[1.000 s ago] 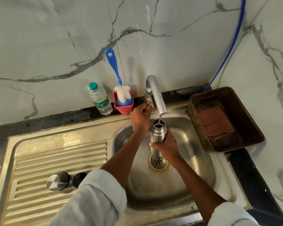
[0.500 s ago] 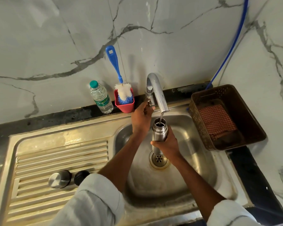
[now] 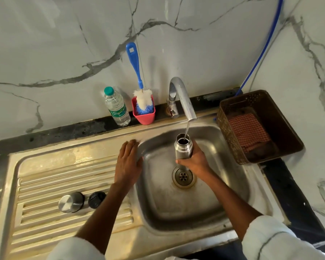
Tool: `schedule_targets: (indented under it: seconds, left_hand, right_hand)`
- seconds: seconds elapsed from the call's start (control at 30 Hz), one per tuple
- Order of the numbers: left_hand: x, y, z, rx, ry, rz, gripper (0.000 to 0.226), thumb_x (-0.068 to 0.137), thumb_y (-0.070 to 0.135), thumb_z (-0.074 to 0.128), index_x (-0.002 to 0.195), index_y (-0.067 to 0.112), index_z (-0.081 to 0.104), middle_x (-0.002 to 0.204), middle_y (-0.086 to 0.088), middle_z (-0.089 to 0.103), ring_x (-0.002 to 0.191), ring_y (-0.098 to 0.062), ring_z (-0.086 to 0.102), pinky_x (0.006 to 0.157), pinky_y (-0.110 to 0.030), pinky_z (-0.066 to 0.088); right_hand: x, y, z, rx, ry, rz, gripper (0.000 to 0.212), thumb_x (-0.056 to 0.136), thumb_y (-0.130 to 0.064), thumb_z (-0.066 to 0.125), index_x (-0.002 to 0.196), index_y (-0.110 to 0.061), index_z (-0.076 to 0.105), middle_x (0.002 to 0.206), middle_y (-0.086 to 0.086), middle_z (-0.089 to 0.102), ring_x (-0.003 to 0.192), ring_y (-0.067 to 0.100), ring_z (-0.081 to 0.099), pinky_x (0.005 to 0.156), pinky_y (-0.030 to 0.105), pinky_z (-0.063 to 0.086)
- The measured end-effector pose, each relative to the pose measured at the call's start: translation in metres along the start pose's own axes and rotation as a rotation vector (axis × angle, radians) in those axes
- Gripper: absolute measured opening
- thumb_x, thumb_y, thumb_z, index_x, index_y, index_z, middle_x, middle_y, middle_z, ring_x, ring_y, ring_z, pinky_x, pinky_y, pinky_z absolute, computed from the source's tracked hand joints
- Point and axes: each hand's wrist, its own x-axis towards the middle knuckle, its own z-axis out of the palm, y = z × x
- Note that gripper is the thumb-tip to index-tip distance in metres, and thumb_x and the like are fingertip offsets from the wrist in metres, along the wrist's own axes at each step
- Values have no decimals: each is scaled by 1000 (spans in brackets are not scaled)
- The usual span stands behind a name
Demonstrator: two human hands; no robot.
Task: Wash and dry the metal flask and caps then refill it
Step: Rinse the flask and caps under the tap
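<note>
Steel, upright and open-mouthed: your metal flask stands with its long axis vertical over the sink, mouth pointing up at the tap, just above the drain. A thin stream of water falls from the spout into the mouth. Your right hand wraps its fingers round the flask's lower body. Your left hand lies flat with fingers straight on the sink's left rim, holding nothing. On the ribbed drainboard to your left, the metal cap and the black cap sit just beside each other; whether they touch is hard to tell. At the wall stand a water bottle and a bottle brush in a red cup. At your right a brown basket holds a checked cloth.
</note>
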Motion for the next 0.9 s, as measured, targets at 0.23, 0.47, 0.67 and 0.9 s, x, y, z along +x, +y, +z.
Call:
schedule_targets:
  seconds: [0.23,0.47,0.67,0.9]
  left_hand:
    - [-11,-5,11,126,-61,-8,78,104,49,51,167,15,22,174,-7,22,163,-28,11,129,-51,25]
    - [-14,-2,8,145,-28,-26,74,106,48,51,167,18,22,174,-4,22,162,-27,15,130,-51,22]
    - [-14,-2,9,130,7,-12,70,104,38,59,165,17,30,172,-4,30,161,-28,22,128,-52,26]
    - [-16,2,10,145,14,-43,69,104,35,58,165,21,30,172,-1,28,161,-25,20,129,-49,23]
  right_hand:
    - [2,10,2,-63,-44,-22,83,58,-5,93,126,-37,57,111,-16,71,102,2,67,86,25,53]
    - [15,12,7,20,1,-16,80,59,1,92,124,-31,58,114,-10,72,107,14,68,94,35,56]
    - [21,17,1,40,-18,-30,83,57,-2,91,128,-28,59,111,-11,73,105,13,69,89,33,56]
    - [17,18,-6,68,-37,-25,74,61,-3,92,123,-26,59,107,-13,71,97,5,67,82,24,54]
